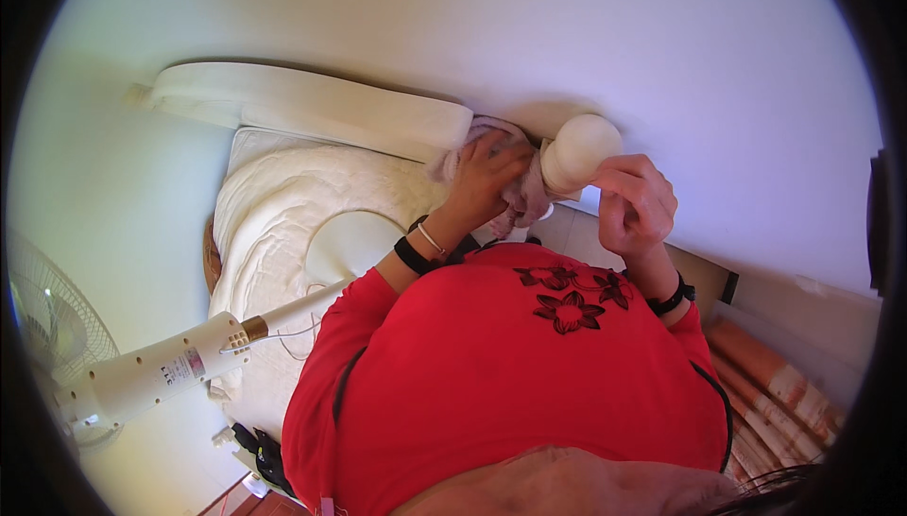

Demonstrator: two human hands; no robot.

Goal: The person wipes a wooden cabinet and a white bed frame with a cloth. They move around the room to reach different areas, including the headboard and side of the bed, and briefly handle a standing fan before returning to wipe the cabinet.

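A rounded white lamp shade (584, 147) stands near the wall, just right of the headboard (319, 101). My left hand (492, 169) presses on a pinkish-grey towel (528, 197), which is bunched against the left side of the lamp. At the lamp's lower right edge is my right hand (634, 197), with its fingers curled and the fingertips at the shade. Whether they grip its rim is hard to tell. Part of the lamp's base is hidden by the towel.
A bed with a rumpled cream cover (262, 211) lies to the left. A white pedestal fan (163, 367) rises over it, with its cord hanging. Orange patterned curtains (772, 388) are at the lower right. Dark items (262, 459) lie at the bed's near edge.
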